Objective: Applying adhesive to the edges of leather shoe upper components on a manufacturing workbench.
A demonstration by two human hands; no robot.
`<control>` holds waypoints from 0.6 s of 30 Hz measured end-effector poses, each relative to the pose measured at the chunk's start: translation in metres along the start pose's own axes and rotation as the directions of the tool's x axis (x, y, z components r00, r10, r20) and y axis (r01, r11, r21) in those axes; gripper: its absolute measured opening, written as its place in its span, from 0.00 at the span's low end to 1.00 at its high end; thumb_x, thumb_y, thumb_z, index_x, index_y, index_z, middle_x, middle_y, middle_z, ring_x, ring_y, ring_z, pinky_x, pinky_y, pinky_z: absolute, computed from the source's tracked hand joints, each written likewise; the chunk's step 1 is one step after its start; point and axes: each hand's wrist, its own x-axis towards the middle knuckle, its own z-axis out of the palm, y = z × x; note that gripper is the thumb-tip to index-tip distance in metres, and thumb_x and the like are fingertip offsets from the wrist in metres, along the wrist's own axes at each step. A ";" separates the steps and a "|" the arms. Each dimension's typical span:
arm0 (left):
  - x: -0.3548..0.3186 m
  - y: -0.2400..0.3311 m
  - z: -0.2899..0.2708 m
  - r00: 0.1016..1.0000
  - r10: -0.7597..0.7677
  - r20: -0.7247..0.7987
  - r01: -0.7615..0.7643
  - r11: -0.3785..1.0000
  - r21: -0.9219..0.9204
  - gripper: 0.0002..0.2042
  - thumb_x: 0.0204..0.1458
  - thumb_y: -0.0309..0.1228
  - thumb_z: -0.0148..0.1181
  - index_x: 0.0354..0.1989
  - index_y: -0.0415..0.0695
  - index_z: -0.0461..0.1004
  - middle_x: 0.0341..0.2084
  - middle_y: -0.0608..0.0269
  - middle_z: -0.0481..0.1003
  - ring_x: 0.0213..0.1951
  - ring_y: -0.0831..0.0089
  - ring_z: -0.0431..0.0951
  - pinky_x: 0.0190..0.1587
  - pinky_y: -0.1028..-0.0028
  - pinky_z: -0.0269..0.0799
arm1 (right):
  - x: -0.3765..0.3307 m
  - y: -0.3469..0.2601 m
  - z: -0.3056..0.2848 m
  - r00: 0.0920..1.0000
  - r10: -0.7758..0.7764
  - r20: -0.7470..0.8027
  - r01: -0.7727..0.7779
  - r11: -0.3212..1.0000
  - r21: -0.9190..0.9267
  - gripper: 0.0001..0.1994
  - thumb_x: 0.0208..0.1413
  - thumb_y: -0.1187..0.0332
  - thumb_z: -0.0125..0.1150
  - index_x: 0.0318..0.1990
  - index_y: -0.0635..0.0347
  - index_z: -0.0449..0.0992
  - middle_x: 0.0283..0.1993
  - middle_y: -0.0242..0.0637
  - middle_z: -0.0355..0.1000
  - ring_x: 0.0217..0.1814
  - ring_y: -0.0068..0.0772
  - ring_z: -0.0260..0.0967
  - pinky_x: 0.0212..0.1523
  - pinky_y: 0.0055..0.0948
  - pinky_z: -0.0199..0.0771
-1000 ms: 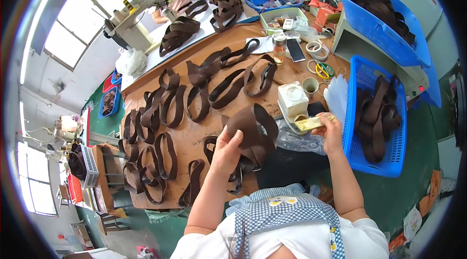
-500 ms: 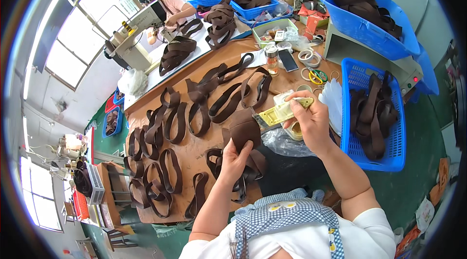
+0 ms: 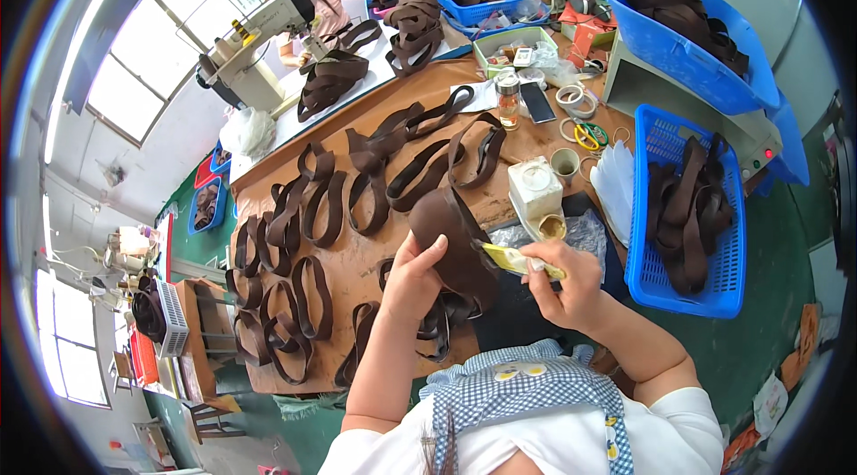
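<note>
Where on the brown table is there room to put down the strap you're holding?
Bare table shows between the looped straps and the left hand. Another small patch lies beside the phone. Crowded elsewhere: strap loops fill the left side, and jars and tape rolls crowd the right.

**Matt straps, worn wood, glossy plastic**

The strap (image 3: pixel 451 238) looks like smooth, matt dark brown leather. The brush (image 3: pixel 520 262) has a yellowish, glue-smeared handle. The table (image 3: pixel 357 256) is bare brown wood, scuffed and dull. The baskets (image 3: pixel 644 270) are glossy blue plastic mesh. The tub (image 3: pixel 534 189) looks like cream plastic.
</note>
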 end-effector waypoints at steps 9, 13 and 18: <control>-0.001 0.008 -0.028 0.998 -0.006 0.060 -0.006 0.982 0.186 0.17 0.56 0.21 0.58 0.55 0.36 0.69 0.48 0.56 0.76 0.47 0.69 0.78 0.55 0.70 0.73 | -0.006 0.009 -0.012 0.959 0.260 -0.111 -0.233 0.950 0.207 0.07 0.63 0.76 0.49 0.45 0.70 0.71 0.35 0.41 0.74 0.29 0.26 0.75 0.29 0.22 0.77; -0.007 0.001 -0.022 0.997 -0.011 0.073 -0.007 0.971 0.240 0.17 0.58 0.24 0.58 0.56 0.40 0.69 0.47 0.61 0.76 0.45 0.73 0.78 0.52 0.72 0.75 | 0.002 0.009 -0.005 0.964 0.253 -0.075 -0.233 0.949 0.212 0.08 0.64 0.76 0.49 0.45 0.71 0.70 0.36 0.41 0.74 0.29 0.26 0.75 0.30 0.22 0.77; -0.012 0.004 -0.020 0.997 0.071 0.023 -0.074 0.956 0.283 0.18 0.60 0.25 0.56 0.59 0.43 0.67 0.46 0.65 0.76 0.44 0.76 0.78 0.46 0.74 0.78 | 0.012 0.004 0.006 0.975 0.220 -0.005 -0.211 0.941 0.265 0.07 0.64 0.76 0.50 0.45 0.70 0.71 0.36 0.40 0.74 0.30 0.25 0.76 0.30 0.21 0.77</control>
